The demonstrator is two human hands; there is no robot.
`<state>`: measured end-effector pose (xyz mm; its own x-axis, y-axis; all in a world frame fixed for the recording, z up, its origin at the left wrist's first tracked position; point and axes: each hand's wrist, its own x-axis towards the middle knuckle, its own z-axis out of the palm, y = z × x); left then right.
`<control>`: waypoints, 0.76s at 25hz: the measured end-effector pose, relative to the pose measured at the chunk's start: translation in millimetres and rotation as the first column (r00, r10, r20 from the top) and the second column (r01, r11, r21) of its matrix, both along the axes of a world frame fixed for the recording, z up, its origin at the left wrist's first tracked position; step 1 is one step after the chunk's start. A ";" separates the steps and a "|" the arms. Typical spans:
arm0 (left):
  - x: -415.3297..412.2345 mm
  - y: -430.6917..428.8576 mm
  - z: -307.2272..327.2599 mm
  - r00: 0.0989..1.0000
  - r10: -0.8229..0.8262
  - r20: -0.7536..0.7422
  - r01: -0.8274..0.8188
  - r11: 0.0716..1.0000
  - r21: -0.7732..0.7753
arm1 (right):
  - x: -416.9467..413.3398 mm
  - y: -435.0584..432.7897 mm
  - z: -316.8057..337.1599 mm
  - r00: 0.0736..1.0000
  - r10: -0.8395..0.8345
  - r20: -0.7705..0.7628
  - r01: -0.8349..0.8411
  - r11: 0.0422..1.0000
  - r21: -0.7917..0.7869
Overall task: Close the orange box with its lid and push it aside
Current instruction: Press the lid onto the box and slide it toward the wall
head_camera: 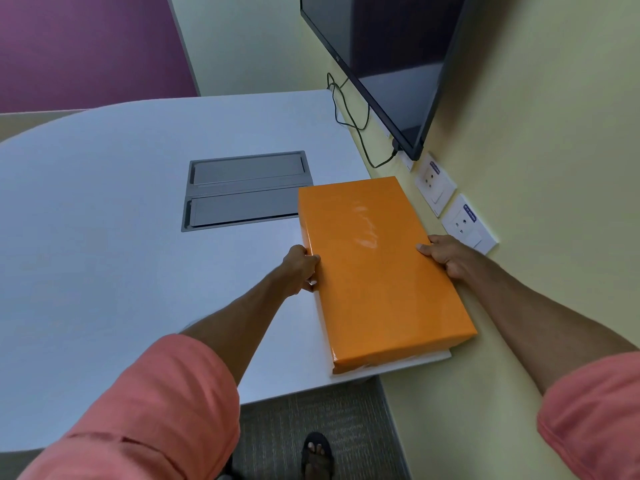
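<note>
**Orange box held at both sides, lid on, by the wall**

The orange box (377, 271) lies flat on the right end of the white table (121, 220), its long right side running close along the yellow wall (554, 168). The orange lid (356, 209) covers it fully; a thin pale edge shows below the lid at the near end. The far left corner of the box overlaps the edge of the grey cable hatch (246, 190) set into the tabletop.

The left hand (300, 269) is clamped on the left long edge of the box, thumb on top and fingers curled down the side. The right hand (446, 253) grips the right long edge the same way, thumb lying on the lid, between the box and the wall. Both arms reach out from rolled pink sleeves (145, 410).

On the wall just beyond the right hand sit two white sockets (467, 225), and above them a dark screen (388, 64) with a black cable (349, 112) hanging down.
</note>
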<state>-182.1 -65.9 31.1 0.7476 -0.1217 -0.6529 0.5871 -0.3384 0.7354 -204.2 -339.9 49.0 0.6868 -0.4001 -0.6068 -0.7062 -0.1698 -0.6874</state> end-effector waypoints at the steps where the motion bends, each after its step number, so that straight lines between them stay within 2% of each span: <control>1: 0.0 -3.1 -0.4 1.000 -0.005 0.001 0.005 1.000 0.004 | -0.5 -3.0 -0.1 1.000 0.000 0.002 0.000 1.000 -0.003; 14: -1.9 -14.7 -3.2 1.000 -0.001 0.000 0.001 1.000 0.010 | -1.2 -14.2 -3.8 0.999 0.035 -0.001 -0.035 0.998 -0.052; 19: -3.5 -10.2 -3.1 0.999 -0.039 0.010 0.039 0.999 -0.004 | 2.4 -7.4 0.6 0.998 0.044 0.045 -0.039 0.992 -0.120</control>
<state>-185.6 -76.0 28.1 0.7486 -0.1531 -0.6451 0.5665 -0.3578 0.7423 -201.8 -347.3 49.7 0.7313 -0.4380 -0.5228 -0.6638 -0.2808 -0.6932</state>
